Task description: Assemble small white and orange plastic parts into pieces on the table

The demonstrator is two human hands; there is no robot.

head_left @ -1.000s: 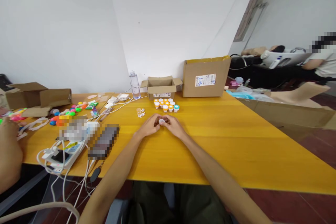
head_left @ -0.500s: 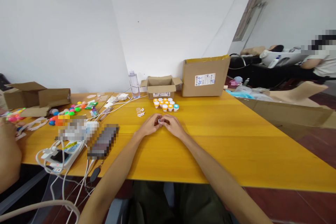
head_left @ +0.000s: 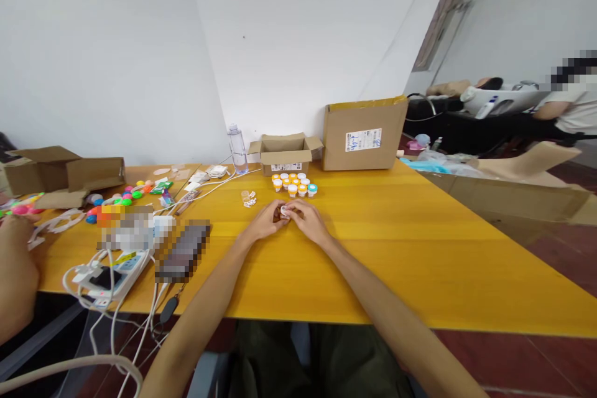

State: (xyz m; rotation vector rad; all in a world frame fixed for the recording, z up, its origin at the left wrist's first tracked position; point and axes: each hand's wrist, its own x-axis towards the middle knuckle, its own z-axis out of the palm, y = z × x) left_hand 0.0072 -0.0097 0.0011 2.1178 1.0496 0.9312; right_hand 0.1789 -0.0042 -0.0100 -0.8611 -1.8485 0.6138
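Note:
My left hand [head_left: 268, 220] and my right hand [head_left: 306, 220] meet over the table, fingers closed. Between their fingertips is a small round white-topped jar [head_left: 284, 211], its lower part covered by the fingers. Just beyond them stands a cluster of small jars [head_left: 293, 189] with white, orange and teal lids. To the left of the cluster, small white pieces with dark spots, like dice [head_left: 250, 203], lie beside a little clear cup [head_left: 245, 194].
An open carton [head_left: 286, 158], a large closed box [head_left: 359, 137] and a water bottle [head_left: 237, 150] line the wall. At left are a power strip [head_left: 116, 277] with tangled cables, a phone [head_left: 184, 251] and colourful balls [head_left: 127, 196]. Another person's arm [head_left: 16, 273] rests at the left edge.
The white top of the small jar now shows more clearly between my fingertips. My fingers have shifted slightly around it; both arms stay in place.

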